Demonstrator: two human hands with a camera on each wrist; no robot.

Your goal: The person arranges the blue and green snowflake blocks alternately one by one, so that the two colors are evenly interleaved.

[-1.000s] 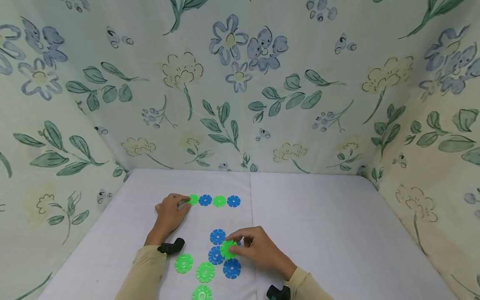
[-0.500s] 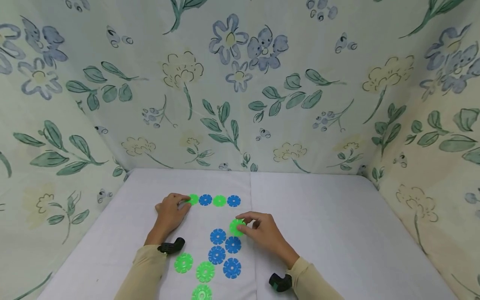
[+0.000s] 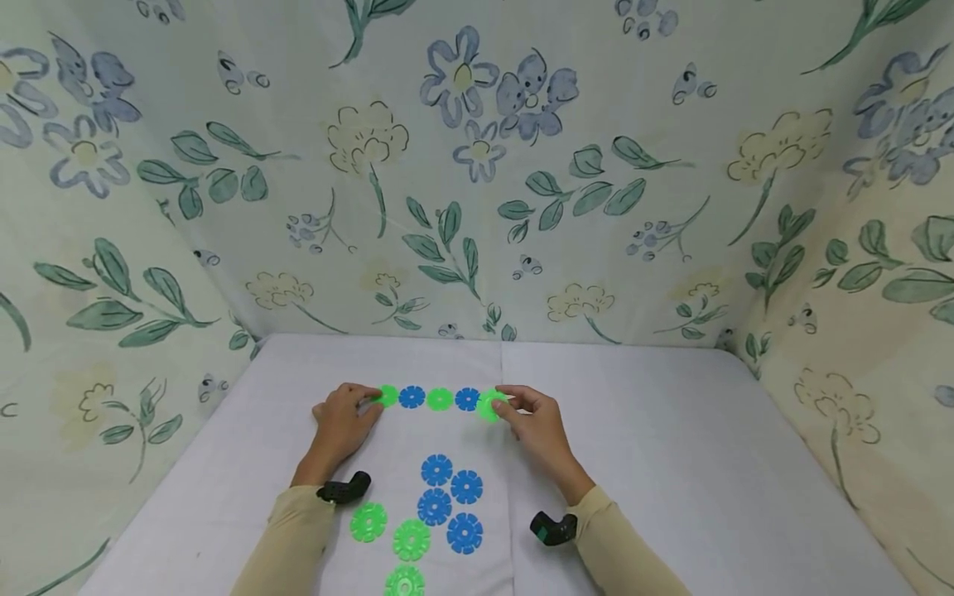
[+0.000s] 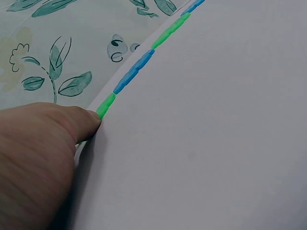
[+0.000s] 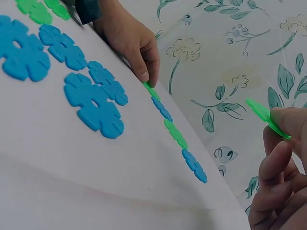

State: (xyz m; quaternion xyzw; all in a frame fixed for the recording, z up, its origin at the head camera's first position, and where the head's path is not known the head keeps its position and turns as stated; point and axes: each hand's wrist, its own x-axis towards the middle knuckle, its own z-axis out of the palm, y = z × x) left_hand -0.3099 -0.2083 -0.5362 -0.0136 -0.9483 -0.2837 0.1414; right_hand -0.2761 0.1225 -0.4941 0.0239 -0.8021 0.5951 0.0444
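A row of flat notched snowflake discs lies near the far side of the table in the head view: green, blue, green and blue. At its left end my left hand pinches the green disc between thumb and fingers, partly covering it. My right hand pinches another green snowflake disc by its edge, at the row's right end. In the right wrist view this held disc is tilted and raised off the cloth, apart from the last blue disc.
Nearer to me lie several loose blue discs in a cluster. Loose green discs sit left of and below them. A white cloth covers the table, and floral curtains stand behind and at both sides.
My right hand has carried the green disc away from above the blue cluster, up to the right end of the row. The left hand has stayed on the leftmost green disc.
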